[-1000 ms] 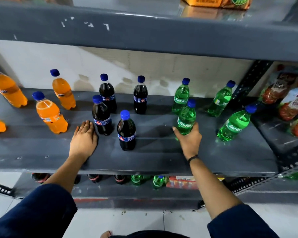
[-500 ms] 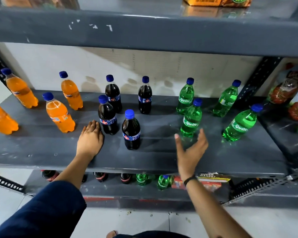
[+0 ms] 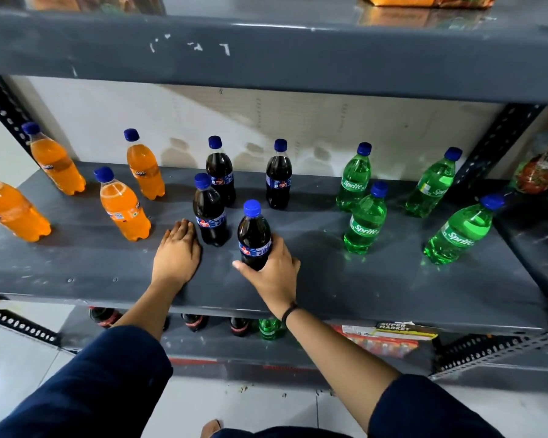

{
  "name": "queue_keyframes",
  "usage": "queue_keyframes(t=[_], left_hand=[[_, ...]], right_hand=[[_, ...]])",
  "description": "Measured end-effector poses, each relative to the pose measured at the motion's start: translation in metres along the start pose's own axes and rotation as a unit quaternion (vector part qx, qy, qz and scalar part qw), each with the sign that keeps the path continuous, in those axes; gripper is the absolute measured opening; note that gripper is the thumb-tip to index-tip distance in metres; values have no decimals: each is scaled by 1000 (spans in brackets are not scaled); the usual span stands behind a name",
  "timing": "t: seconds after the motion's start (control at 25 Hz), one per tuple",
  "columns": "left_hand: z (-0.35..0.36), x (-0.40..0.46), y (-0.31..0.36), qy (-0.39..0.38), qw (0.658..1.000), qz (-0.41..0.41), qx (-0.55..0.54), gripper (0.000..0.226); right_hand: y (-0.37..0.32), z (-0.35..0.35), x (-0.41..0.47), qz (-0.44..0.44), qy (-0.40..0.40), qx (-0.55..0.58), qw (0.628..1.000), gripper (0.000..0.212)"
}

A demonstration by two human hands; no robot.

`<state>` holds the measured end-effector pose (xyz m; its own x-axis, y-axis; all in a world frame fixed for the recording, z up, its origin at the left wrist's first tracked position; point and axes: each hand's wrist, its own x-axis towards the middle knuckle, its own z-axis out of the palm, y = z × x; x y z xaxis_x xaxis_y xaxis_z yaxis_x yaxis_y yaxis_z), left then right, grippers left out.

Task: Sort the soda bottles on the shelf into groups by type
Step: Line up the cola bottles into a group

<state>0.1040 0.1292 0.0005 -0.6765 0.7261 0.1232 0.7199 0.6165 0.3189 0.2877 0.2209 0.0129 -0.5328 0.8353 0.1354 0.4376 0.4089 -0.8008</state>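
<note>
Front cola bottle [image 3: 253, 237]: stands upright near the front of the grey shelf [image 3: 377, 289], middle group, just right of another cola bottle [image 3: 210, 213].
Right hand [image 3: 272, 273]: wrapped round the lower body of the front cola bottle, thumb across the near side, fingers behind it.
Left hand [image 3: 178, 251]: lies flat and open on the shelf, palm down, fingertips beside the base of the neighbouring cola bottle; holds nothing.
How it will handle: full to the shoulder, so I would judge it fairly heavy for its size; the plastic wall is stiff under pressure, smooth and perhaps a little slippery. Tall and narrow, it could tip if pushed high up.
Where to hold: low on the body or at the label band, as the right hand does now; sliding along the shelf looks safer than lifting.
Looks: dark brown drink, blue cap, blue label with a red mark.
Groups: orange bottles [image 3: 124, 213] on the left, cola in the middle, green Sprite bottles [image 3: 364, 222] on the right; the sorting looks almost finished.
</note>
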Motion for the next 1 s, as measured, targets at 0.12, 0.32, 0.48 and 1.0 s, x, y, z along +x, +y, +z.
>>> queue_keyframes(t=[0.12, 0.32, 0.48, 1.0], left_hand=[[0, 0, 0, -1, 1000, 2, -2, 49], [1, 1, -1, -3, 1000, 0, -8, 50], [-4, -1, -1, -12, 999, 14, -35, 65], [9, 2, 18, 50, 994, -63, -76, 78]], right_hand=[[9, -7, 14, 21, 35, 35, 999, 59], [20, -23, 41, 17, 42, 28, 999, 59], [22, -23, 37, -3, 56, -12, 998, 77], [28, -15, 38, 7, 117, -102, 988, 67]])
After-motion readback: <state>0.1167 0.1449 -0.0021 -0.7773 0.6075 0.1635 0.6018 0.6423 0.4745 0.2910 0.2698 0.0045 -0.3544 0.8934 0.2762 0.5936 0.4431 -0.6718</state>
